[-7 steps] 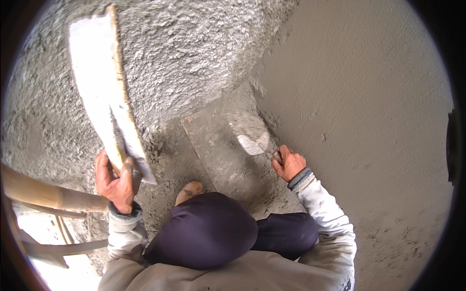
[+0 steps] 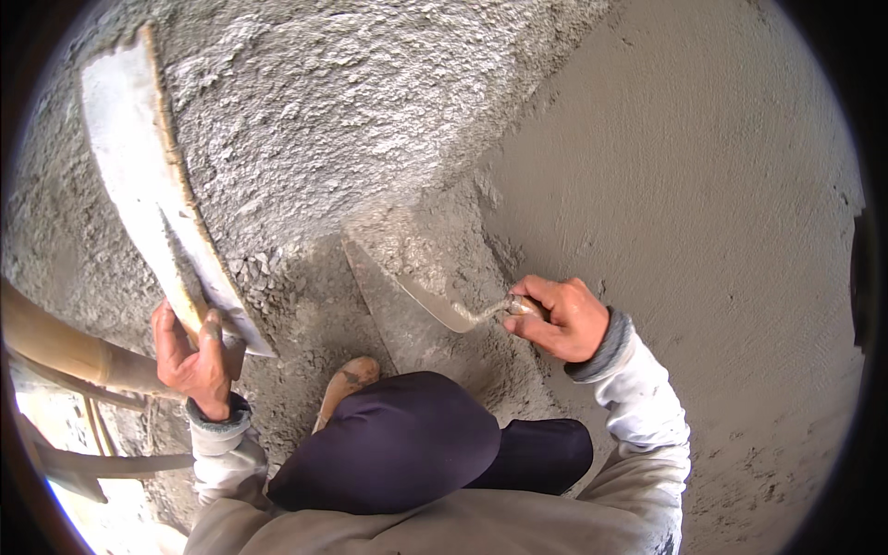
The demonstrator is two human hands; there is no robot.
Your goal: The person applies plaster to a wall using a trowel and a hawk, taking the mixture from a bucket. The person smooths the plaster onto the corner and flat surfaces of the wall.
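- The trowel (image 2: 444, 311) was in front of me, its blade low over a flat board (image 2: 407, 344), pointing up and to my left; whether it touched the board, I couldn't tell.
- Grey mortar (image 2: 416, 242) lay along the far side of the blade.
- My right hand (image 2: 572, 324) was wrapped around the trowel's handle (image 2: 528, 307), fingers curled and thumb along it.
- My left hand (image 2: 196, 359) gripped the long, pale float (image 2: 134, 125) by the bar on its face, near the lower end; the float slanted up and away to my left.
- Beyond the mortar rose a rough, pebbly grey surface (image 2: 324, 111); to my right spread a smooth grey one (image 2: 703, 185).
- Nearer me were my tan shoe (image 2: 351, 381), beside the board, and my dark-trousered knees (image 2: 398, 439).
- A thick bamboo pole (image 2: 69, 338) ended by my left hand in view.
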